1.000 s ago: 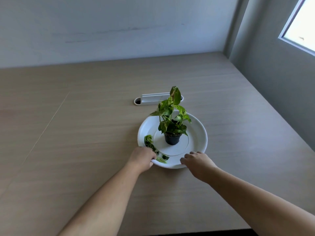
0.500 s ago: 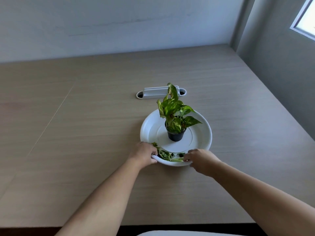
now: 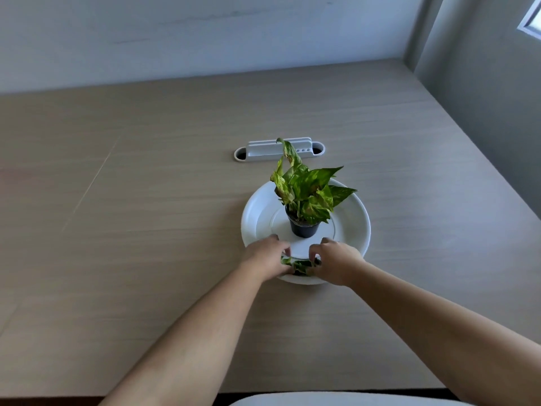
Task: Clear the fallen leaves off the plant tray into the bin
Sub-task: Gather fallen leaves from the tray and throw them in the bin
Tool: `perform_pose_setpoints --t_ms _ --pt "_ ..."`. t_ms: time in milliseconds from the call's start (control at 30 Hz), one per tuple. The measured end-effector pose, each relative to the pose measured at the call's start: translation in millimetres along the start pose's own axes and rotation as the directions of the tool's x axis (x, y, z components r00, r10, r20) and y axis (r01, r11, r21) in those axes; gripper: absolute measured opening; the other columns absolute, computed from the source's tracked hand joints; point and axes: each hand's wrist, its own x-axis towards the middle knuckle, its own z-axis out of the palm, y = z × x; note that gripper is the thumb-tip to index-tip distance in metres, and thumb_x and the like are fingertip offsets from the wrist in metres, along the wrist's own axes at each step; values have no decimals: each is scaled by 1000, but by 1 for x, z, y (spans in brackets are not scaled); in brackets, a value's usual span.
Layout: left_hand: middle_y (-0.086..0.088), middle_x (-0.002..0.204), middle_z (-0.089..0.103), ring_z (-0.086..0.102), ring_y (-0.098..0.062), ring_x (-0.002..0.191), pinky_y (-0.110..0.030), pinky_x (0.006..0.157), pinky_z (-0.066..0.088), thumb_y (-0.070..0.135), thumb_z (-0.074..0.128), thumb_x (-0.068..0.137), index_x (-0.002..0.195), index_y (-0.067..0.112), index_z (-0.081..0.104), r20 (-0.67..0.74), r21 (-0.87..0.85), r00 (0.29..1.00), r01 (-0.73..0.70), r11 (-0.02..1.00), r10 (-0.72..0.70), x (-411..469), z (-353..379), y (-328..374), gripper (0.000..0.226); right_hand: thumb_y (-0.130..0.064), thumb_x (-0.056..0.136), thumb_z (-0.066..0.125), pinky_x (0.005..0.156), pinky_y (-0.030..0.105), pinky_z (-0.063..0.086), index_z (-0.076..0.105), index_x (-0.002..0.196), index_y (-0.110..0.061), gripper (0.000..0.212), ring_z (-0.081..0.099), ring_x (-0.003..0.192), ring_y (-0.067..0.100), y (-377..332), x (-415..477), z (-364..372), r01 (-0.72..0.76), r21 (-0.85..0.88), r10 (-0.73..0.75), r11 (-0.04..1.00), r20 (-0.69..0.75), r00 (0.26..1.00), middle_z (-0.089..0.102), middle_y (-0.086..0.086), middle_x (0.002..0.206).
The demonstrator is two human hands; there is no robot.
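A round white plant tray [image 3: 352, 227] lies on the wooden table, with a small black pot [image 3: 303, 229] of green and yellow leaves at its middle. A small heap of fallen leaves [image 3: 299, 264] rests on the tray's near rim. My left hand [image 3: 268, 256] and my right hand [image 3: 333, 260] are both over that rim, fingers curled onto the heap from either side. The hands hide most of the leaves. No bin can be seen.
A white cable grommet [image 3: 278, 150] is set in the table just behind the plant. A wall stands at the far edge, another wall with a window [image 3: 531, 16] on the right. Something pale [image 3: 336, 399] shows below the table's near edge.
The leaves went from the tray's left side to its near rim. Both hands moved off the rim's outer edge and closed in on the heap.
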Motion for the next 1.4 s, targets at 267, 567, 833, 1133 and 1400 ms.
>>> perform_pose_setpoints --t_ms 267,567,833,1133,1400 --pt "-8 105 61 61 -30 92 -30 68 43 17 65 81 95 16 64 -13 -20 1000 -23 1000 23 9 7 9 14 -33 81 63 60 31 41 56 94 -18 21 50 78 23 -3 10 10 -65 7 65 998 -48 997 56 6 102" --pt "-12 96 72 68 -27 88 -32 78 56 0 63 80 86 7 72 0 -224 1000 0 975 0 12 14 3 13 4 77 52 70 31 55 71 83 -12 25 64 83 27 6 15 15 -71 187 77 980 -28 997 69 10 95" --pt "-9 90 74 67 -21 86 -30 77 55 0 63 80 80 5 73 -154 -395 985 11 919 -78 3 -11 -3 11 7 77 57 56 26 52 72 76 -8 22 60 65 23 10 2 -17 -119 452 229 884 -197 953 58 -3 67" --pt "-7 82 72 61 -14 75 -29 70 55 1 65 80 79 7 74 -245 -405 969 -60 912 -45 -26 -19 58 11 5 72 64 51 25 48 72 71 -10 17 54 56 20 51 -60 -32 -88 538 296 838 -314 902 57 -1 64" --pt "-7 81 75 66 -15 72 -21 69 51 1 65 74 75 11 75 -241 -342 930 -348 873 277 -36 8 264 14 0 76 66 41 16 33 73 76 -10 12 47 49 11 201 -223 -22 -275 630 583 726 -352 733 58 0 68"
